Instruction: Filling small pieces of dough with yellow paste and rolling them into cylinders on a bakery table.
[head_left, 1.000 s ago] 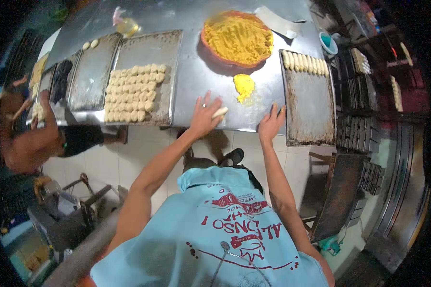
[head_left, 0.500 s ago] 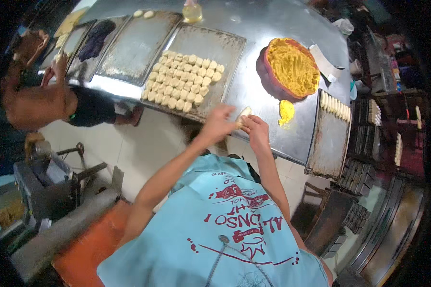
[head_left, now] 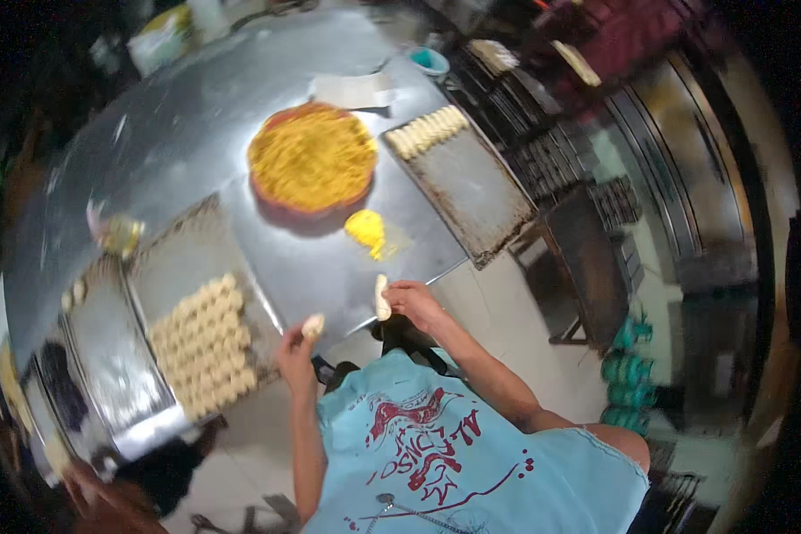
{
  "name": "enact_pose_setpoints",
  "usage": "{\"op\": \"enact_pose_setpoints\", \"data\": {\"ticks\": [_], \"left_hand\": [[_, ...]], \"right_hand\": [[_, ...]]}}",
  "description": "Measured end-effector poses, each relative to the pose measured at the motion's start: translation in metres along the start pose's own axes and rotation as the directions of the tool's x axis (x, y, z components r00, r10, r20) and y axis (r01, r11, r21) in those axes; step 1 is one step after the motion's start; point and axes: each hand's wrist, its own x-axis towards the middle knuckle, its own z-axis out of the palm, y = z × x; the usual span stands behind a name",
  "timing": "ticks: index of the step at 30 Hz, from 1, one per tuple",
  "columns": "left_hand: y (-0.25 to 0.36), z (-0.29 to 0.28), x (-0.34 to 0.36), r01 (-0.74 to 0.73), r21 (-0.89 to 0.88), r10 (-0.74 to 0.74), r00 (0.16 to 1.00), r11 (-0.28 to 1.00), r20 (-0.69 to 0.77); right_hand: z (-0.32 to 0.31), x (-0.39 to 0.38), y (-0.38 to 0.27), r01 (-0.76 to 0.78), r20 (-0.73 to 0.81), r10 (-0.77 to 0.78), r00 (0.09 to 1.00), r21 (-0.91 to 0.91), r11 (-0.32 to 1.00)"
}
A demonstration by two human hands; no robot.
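Observation:
My right hand point(head_left: 415, 303) pinches a long, pale dough roll point(head_left: 382, 298) that hangs upright beside the table's front edge. Between the fingertips of my left hand point(head_left: 295, 349) is a small, rounded dough piece point(head_left: 312, 326). The hands are apart, with a short gap between them. Left of them, a tray point(head_left: 173, 258) carries rows of several dough balls point(head_left: 203, 343). Beyond the hands lies a small yellow mound of filling point(head_left: 365, 231) on the metal table point(head_left: 285, 258). Behind it stands a reddish bowl point(head_left: 316, 203) full of yellow filling point(head_left: 313, 156).
At the right, a tray point(head_left: 481, 200) holds a row of finished-looking rolls point(head_left: 427, 131). More trays line the left, one with dark filling point(head_left: 60, 383). A bottle of yellowish liquid point(head_left: 120, 236) stands behind them. Another person's hand point(head_left: 84, 485) shows at the lower left.
The view has swung to the right. My hands, earlier together around one dough piece, have separated; the left now has a rounded dough piece and the right a long roll.

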Motion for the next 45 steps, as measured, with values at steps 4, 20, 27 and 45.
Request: {"op": "enact_pose_setpoints", "data": {"ticks": [4,20,27,45], "left_hand": [[-0.008,0.05,0.005,0.124,-0.202,-0.088,0.98,0.972,0.177],[0.011,0.204,0.031,0.167,0.013,-0.162,0.97,0.986,-0.18],[0.001,0.2,0.018,0.159,0.038,-0.143,0.951,0.986,-0.274],[0.006,0.07,0.036,0.046,0.086,-0.054,0.994,0.995,0.099]], "right_hand": [[-0.083,0.026,-0.06,0.096,-0.175,-0.095,0.98,-0.007,0.995],[-0.283,0.325,-0.399,0.201,-0.058,-0.763,0.644,-0.949,0.242],[-0.311,0.347,-0.385,0.377,-0.039,-0.774,0.632,-0.857,0.352],[-0.035,0.079,-0.042,0.305,0.186,-0.82,0.542,-0.952,-0.014]]}}
